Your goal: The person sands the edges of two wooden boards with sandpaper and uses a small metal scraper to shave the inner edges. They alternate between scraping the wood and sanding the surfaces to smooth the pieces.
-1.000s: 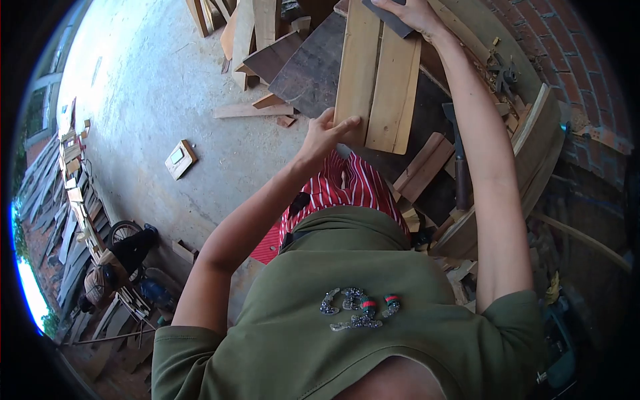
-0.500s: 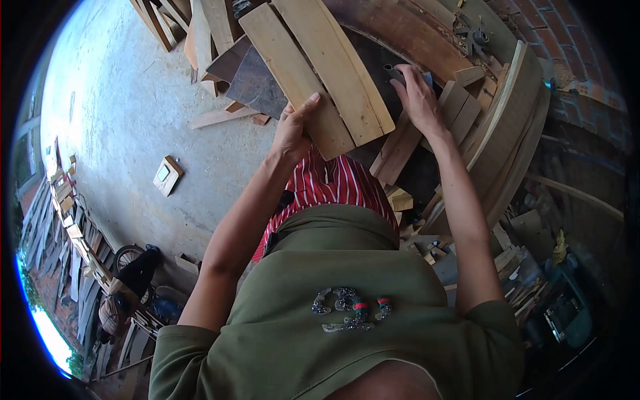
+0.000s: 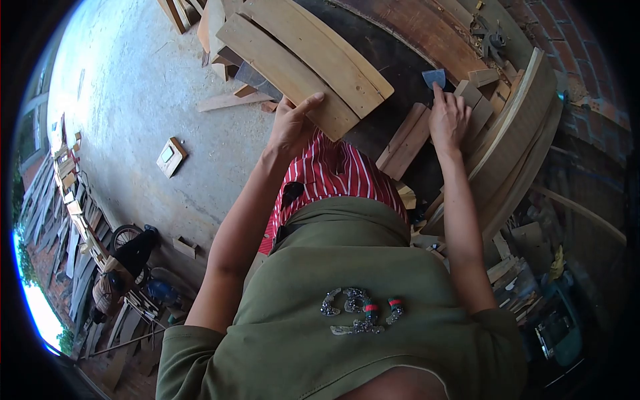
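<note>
My left hand grips the near end of a pale wooden panel, its thumb on top. The panel is made of two boards side by side with a narrow dark gap, and its far end rises past the top of the view. To the right, my right hand is closed on a scraper, index finger stretched along its blue-grey blade. The scraper's handle is hidden in the hand. Under the panel and right hand lies a dark work surface.
Short wood blocks lie beside my right hand. Long curved boards stand on the right, near a brick wall. A small square wooden piece lies on the concrete floor. Another person is at lower left.
My right hand has moved right and closed, with the scraper's blade now pointing ahead of the fingers. The panel has tilted further left in my left hand.
</note>
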Motion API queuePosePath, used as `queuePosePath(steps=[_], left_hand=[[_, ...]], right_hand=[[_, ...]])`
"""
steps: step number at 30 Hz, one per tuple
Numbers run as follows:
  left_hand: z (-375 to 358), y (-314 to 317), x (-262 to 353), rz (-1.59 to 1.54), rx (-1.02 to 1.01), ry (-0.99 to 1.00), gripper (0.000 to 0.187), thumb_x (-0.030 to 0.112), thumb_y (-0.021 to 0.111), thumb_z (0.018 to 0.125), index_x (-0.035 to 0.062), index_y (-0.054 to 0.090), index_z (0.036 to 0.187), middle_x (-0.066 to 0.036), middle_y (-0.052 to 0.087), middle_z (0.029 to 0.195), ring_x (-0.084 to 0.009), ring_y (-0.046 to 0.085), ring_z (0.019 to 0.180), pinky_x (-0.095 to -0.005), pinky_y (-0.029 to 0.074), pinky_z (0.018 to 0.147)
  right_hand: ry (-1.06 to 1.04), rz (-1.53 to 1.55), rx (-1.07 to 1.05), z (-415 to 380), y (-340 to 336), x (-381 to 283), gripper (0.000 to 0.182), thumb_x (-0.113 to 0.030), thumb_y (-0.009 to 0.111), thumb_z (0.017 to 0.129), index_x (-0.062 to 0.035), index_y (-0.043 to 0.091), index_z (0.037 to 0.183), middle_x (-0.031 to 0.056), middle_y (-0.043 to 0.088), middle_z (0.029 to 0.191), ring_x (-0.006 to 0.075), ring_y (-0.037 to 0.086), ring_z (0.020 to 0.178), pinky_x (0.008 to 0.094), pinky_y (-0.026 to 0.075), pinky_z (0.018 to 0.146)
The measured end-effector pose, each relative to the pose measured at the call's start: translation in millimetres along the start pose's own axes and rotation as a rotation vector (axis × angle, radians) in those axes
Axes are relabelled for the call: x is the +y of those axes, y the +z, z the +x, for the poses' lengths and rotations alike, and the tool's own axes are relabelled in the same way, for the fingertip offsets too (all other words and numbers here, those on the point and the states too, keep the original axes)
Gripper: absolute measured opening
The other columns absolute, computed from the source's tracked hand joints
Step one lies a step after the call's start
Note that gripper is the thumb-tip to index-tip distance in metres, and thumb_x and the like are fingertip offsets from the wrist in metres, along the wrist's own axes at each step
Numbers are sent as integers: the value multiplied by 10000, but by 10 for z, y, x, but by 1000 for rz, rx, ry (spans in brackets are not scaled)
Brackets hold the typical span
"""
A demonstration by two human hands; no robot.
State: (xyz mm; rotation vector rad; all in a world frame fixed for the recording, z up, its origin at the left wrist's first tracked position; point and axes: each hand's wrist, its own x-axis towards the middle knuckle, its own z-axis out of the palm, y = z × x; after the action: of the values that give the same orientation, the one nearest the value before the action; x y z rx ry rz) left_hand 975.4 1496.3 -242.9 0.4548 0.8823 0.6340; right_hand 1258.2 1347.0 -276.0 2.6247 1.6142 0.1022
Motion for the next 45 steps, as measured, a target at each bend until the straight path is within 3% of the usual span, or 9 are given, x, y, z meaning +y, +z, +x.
queuePosePath(steps=[3,6,8,10,14,17,20,26,45], left_hand=[[14,-42,-17,39,-32,23,478,31,715,905,-10,480,1319,-154,607,1251,-270,629,1135,-440,536,1002],[32,-22,-49,45,-37,54,461,32,719,902,-21,493,1300,-154,626,1227,-268,652,1100,-421,559,972],[36,-49,-77,50,-22,74,455,36,722,901,-22,500,1294,-154,633,1220,-268,658,1092,-418,568,959],[54,-69,-108,39,-36,109,461,49,728,901,-20,500,1296,-158,628,1233,-268,656,1100,-420,573,949],[53,-46,-149,40,-28,133,440,117,663,964,-2,463,1338,-155,619,1246,-269,646,1117,-433,553,976],[6,11,-117,-4,47,76,508,273,622,997,4,433,1385,-156,567,1333,-269,576,1229,-440,474,1067],[64,-18,-125,-43,53,53,527,347,563,1020,7,426,1399,-161,559,1350,-279,574,1233,-437,471,1072],[25,26,-32,-115,22,-18,438,308,529,1044,-7,475,1343,-167,607,1270,-275,638,1143,-445,544,977],[-5,60,-12,-67,70,-16,420,314,545,1039,9,498,1323,-148,633,1237,-255,655,1114,-439,565,950]], right_hand=[[24,18,-42,149,-34,8,426,-153,671,906,-140,592,1325,86,710,902,266,652,942,420,451,869],[58,172,22,160,8,58,414,-131,644,927,-122,582,1336,119,719,987,309,656,959,434,467,873],[75,468,69,141,-38,135,450,-75,577,962,-89,526,1408,174,700,1139,363,657,950,453,501,884],[-86,680,225,126,-493,-47,463,-70,581,964,-120,539,1422,124,705,1016,332,661,863,433,526,808],[-331,649,14,-132,-1108,-661,482,-58,632,915,-212,617,1371,45,538,753,242,644,761,387,553,666],[-376,587,-29,-349,-1153,-1069,518,-51,618,876,-212,618,1368,57,542,815,231,638,762,372,577,647],[-351,566,-95,-366,-1106,-1263,533,-52,580,881,-186,587,1397,76,547,889,237,645,817,365,589,661],[-347,489,-146,-316,-1096,-1390,567,-51,576,875,-161,533,1430,87,547,934,242,650,840,370,603,668],[-377,482,-134,-197,-1129,-1419,544,-53,593,864,-134,554,1401,90,557,917,249,681,825,370,603,633]])
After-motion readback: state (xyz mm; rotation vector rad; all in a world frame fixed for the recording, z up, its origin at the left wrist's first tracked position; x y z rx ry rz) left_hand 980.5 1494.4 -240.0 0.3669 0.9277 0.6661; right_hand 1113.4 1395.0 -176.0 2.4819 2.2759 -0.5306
